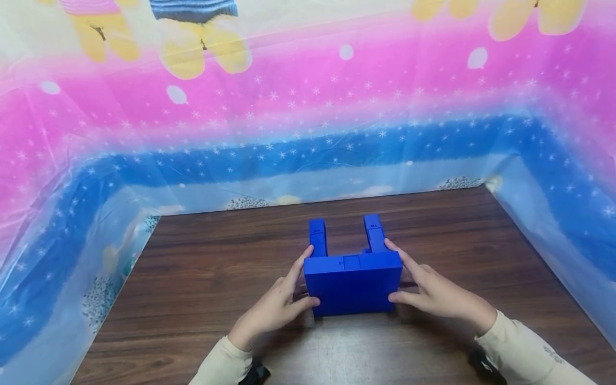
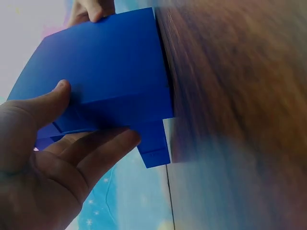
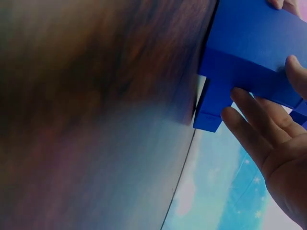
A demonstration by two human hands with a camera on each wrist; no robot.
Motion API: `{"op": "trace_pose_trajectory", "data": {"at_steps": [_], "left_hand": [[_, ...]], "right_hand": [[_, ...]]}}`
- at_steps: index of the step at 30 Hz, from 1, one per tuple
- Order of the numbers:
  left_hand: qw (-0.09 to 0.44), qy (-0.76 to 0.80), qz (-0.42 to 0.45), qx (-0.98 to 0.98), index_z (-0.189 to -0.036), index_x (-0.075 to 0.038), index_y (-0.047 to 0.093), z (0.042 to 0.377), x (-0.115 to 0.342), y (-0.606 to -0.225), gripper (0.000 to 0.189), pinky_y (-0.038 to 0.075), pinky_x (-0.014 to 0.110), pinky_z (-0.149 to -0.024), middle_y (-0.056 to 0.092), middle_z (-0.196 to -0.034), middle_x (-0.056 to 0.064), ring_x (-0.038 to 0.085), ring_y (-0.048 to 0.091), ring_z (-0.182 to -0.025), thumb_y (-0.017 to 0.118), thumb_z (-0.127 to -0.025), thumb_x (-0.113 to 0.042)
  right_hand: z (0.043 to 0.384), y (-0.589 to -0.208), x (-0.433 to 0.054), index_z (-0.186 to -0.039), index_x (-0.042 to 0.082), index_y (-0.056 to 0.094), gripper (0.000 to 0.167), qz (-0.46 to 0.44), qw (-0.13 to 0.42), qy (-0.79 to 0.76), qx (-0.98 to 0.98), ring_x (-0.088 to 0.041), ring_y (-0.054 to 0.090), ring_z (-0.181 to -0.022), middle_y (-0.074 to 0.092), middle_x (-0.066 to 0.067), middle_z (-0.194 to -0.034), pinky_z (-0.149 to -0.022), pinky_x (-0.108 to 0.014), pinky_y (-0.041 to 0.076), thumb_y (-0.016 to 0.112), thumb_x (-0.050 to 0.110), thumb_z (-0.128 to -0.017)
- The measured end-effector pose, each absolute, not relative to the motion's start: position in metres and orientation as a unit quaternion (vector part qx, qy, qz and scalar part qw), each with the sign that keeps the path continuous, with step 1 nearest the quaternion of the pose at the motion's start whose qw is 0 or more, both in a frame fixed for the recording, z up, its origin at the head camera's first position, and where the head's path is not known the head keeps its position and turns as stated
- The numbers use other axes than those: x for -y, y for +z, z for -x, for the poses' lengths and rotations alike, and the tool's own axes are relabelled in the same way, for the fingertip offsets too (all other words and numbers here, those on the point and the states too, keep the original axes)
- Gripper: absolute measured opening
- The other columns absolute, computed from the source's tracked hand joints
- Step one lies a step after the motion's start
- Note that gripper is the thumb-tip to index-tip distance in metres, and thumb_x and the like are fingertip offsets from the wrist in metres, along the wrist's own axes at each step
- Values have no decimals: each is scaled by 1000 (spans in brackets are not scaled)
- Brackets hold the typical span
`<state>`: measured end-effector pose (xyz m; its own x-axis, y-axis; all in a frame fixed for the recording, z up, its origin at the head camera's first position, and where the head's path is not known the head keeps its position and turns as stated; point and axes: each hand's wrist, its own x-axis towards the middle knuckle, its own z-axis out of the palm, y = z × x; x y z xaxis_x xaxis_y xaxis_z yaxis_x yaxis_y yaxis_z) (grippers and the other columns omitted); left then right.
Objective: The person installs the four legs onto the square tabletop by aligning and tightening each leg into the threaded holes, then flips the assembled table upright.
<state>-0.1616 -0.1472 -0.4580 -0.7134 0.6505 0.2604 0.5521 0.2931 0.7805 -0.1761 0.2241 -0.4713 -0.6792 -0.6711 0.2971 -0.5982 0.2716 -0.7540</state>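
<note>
A blue boxy piece stands on the wooden table in front of me, its broad flat face turned towards me. Two blue arms, one at the left and one at the right, reach back from behind it; small dark marks show on their tops. My left hand grips the left side, thumb on the front face and fingers along the side. On the opposite side my right hand holds it the same way. In the right wrist view the piece has its lower edge close against the tabletop.
The dark brown wooden table spreads around the piece. Behind it and along both sides hangs a pink and blue printed cloth. Beige sleeves and dark wrist straps are near the front.
</note>
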Motion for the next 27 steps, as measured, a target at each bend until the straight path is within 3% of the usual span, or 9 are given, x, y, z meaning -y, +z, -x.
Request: {"op": "trace_pose_trajectory", "data": {"at_steps": [3, 7, 10, 12, 15, 18, 22, 25, 27], "left_hand": [[54, 469, -376, -797, -171, -17, -5, 162, 147, -458, 103, 53, 40, -105, 55, -152, 21, 30, 57, -137, 69, -101, 0], [62, 474, -367, -798, -171, -21, -6, 161, 148, -454, 103, 55, 31, -97, 52, -156, 19, 24, 58, -135, 69, -102, -2], [64, 472, -360, -802, -171, -23, -8, 160, 150, -447, 105, 54, 21, -74, 45, -162, 16, 7, 72, -96, 70, -102, -6], [69, 475, -358, -801, -170, -25, -11, 159, 152, -442, 106, 48, 17, -60, 41, -165, 16, -2, 59, -65, 69, -103, -8], [75, 487, -360, -793, -169, -28, -13, 161, 154, -435, 105, 38, 15, -48, 41, -165, 17, -6, 51, -60, 68, -104, -9], [74, 503, -366, -779, -169, -27, -13, 164, 154, -427, 103, 57, 21, -69, 40, -165, 18, 7, 70, -101, 65, -105, -7], [82, 527, -350, -770, -170, -21, -10, 168, 151, -417, 96, 55, 42, -104, 27, -171, 18, 33, 57, -138, 61, -107, -7], [90, 537, -312, -779, -170, -15, -6, 170, 149, -411, 90, 48, 48, -111, 18, -172, 22, 43, 46, -145, 60, -109, -15], [95, 540, -289, -785, -170, -12, -4, 171, 147, -409, 88, 53, 43, -106, 40, -159, 33, 43, 59, -133, 60, -110, -21]], "right_hand": [[175, -470, -224, -171, 12, -3, 106, 389, 45, -459, -797, -4, 72, -82, 56, -32, -147, -50, -23, 52, 75, 9, -99], [173, -466, -223, -171, 18, -4, 107, 372, 50, -457, -806, 12, 28, -44, 61, -35, -137, -36, -19, 35, 76, 12, -99], [172, -461, -224, -171, 25, -5, 108, 358, 58, -457, -812, 10, 28, -43, 62, -33, -135, -35, -20, 33, 76, 15, -100], [173, -456, -224, -171, 29, -5, 107, 349, 66, -463, -812, 7, 41, -48, 57, -32, -143, -37, -21, 37, 75, 16, -100], [175, -450, -226, -171, 33, -5, 106, 348, 80, -488, -797, -15, 74, -84, 39, -27, -164, -56, -24, 56, 72, 11, -102], [180, -444, -226, -171, 31, -4, 104, 360, 85, -516, -772, -37, 63, -129, 40, -27, -162, -84, -34, 63, 69, 4, -102], [184, -433, -226, -172, 24, -1, 97, 357, 83, -538, -759, -26, 61, -134, 37, -28, -164, -96, -36, 58, 64, 0, -104], [186, -426, -225, -172, 20, 2, 90, 327, 84, -543, -769, -9, 56, -136, 25, -25, -170, -99, -30, 55, 62, 7, -107], [188, -422, -225, -171, 17, 2, 86, 311, 92, -552, -768, -8, 60, -131, 28, -28, -168, -96, -31, 57, 60, 9, -108]]}}
